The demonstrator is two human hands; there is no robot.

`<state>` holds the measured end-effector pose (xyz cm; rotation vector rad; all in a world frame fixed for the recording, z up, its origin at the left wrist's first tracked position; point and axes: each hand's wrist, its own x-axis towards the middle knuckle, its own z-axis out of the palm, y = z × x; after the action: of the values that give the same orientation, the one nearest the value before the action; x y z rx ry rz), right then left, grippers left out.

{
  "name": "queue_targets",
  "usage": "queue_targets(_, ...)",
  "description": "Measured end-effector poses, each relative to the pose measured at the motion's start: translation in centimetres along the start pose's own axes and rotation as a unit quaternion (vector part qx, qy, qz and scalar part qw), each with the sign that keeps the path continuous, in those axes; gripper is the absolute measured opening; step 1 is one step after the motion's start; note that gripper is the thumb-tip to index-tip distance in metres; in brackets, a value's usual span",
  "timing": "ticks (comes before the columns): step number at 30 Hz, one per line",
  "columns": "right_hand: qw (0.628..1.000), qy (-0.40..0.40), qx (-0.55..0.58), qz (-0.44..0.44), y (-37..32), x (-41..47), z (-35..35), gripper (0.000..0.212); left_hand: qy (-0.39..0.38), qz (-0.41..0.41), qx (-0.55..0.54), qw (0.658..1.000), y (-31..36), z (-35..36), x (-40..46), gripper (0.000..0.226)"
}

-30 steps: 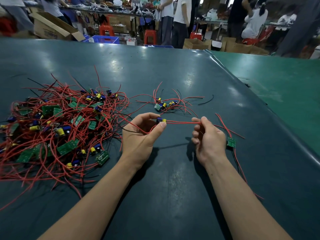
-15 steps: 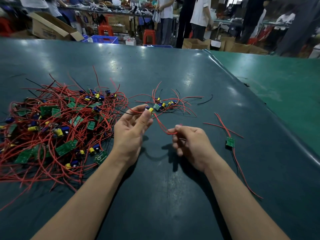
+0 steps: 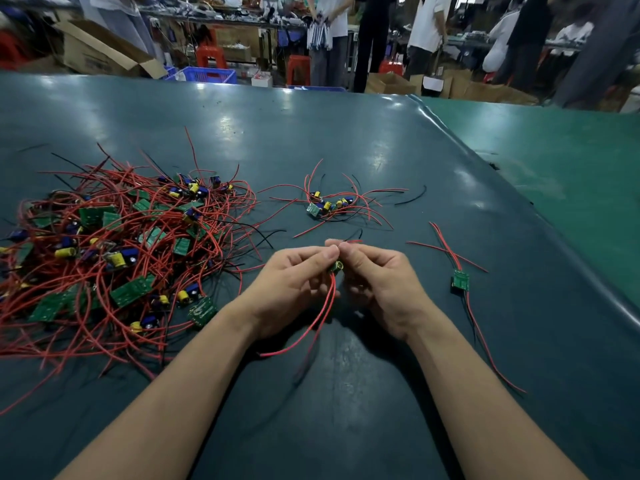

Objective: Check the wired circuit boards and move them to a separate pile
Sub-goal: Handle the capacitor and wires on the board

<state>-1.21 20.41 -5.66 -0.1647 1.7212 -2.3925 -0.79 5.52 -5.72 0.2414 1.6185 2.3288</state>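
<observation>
— What do we have in our hands?

— One small wired circuit board (image 3: 336,266), held up over the dark green table mat (image 3: 346,427) in front of us. Our left hand (image 3: 289,284) and right hand (image 3: 382,282) meet around it, fingers curled, fingertips pinching it from both sides. The board sits almost wholly between the fingers, so we only see a green and yellowish sliver of it.

— And its wires?

— Two red leads (image 3: 311,323) hang down from the board between our wrists and curve off to the left, just above the mat. A short red and black end pokes up past the fingertips.

— What lies around us?

— To our left, the big tangled heap of boards (image 3: 114,247), green boards with blue and yellow capacitors buried in red wire. Its nearest strands reach close to our left hand. Farther ahead, well apart from the heap, sits a small pile of boards (image 3: 329,204) with its leads splayed out. To our right, a single green board (image 3: 460,281) lies flat on the mat, its red and black wires running both toward us and away.

— Beyond the table?

— A lighter green table (image 3: 554,161) adjoins on the right. Behind stand people, red stools (image 3: 211,56), a blue crate (image 3: 209,75) and cardboard boxes (image 3: 100,50), all blurred.
</observation>
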Motion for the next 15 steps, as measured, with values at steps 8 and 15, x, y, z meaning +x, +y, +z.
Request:
queue_targets(8, 0.996, 0.061, -0.013, -0.067, 0.33, 0.28, 0.0, 0.007, -0.025, -0.007, 0.037, 0.999, -0.07, 0.12, 0.05, 0.017)
queue_targets(15, 0.996, 0.078, -0.023, -0.035, 0.36, 0.51, -0.24, 0.034, -0.054, -0.038, 0.071, 0.995, 0.01, -0.42, 0.09, 0.021)
